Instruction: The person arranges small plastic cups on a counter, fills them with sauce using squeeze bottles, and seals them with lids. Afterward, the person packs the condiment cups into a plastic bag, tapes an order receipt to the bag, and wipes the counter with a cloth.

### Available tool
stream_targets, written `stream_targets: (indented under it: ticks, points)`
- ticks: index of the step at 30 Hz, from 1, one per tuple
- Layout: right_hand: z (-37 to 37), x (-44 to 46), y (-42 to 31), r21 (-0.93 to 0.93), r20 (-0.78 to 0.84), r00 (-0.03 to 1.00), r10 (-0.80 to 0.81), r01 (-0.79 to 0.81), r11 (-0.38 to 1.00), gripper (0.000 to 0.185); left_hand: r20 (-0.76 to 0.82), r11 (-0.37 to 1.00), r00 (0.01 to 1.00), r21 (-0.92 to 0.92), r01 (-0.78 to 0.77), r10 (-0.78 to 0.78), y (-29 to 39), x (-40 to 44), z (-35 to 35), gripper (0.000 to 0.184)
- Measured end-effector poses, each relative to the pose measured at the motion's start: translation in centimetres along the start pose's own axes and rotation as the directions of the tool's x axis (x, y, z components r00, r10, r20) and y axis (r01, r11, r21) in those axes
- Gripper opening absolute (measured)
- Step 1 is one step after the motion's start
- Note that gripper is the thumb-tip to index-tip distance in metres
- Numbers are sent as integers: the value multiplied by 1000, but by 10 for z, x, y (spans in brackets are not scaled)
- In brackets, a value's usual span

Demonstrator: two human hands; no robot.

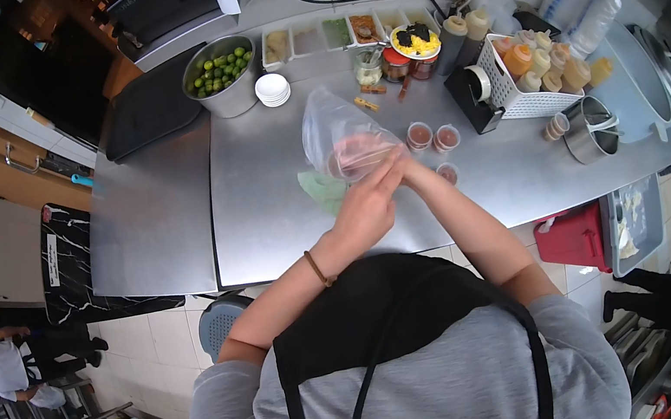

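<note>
My left hand (pixel 366 207) and my right hand (pixel 410 164) meet over the steel counter, fingers closed together at the right end of a clear plastic bag (pixel 330 122). Something reddish-pink shows through the bag's lower part; its exact kind is unclear. The bag's loose, puffed-out part spreads away toward the back left. Just right of my hands stand small clear cups (pixel 420 136) of reddish-brown contents, another cup (pixel 447 173) sitting nearer my right wrist. A pale green cloth (pixel 322 190) lies partly under the bag. My fingertips partly hide each other.
Behind the bag are a pot of limes (pixel 223 69), stacked white dishes (pixel 273 89), ingredient tubs (pixel 307 39) and jars (pixel 396 65). A white basket (pixel 523 92) of sauce bottles and a metal pot (pixel 590 136) stand right. Other people (pixel 12 357) are at the far sides.
</note>
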State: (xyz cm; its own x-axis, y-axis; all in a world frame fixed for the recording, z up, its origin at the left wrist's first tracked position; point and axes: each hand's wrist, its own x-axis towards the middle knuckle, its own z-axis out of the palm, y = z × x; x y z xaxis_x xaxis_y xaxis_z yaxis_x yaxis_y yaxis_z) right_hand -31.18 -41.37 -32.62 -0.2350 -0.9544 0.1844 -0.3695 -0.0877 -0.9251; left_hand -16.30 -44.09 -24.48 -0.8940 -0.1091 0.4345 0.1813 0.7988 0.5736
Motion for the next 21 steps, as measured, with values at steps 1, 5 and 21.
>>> stream_targets:
  ticks: [1,5,21]
  points:
    - [-6,6,-8,-180,34,998,-45,50,982,28,12,995,999,-88,35,-34,6,0,-3,56]
    - [-19,20,-43,-740,10,806,592,-392,546,34,33,970,979,-129,205,-202,-12,5,-14,47]
    - [-43,11,-22,-563,67,855,514,-393,727,35,-141,981,990,-194,-12,-16,-42,84,2,18]
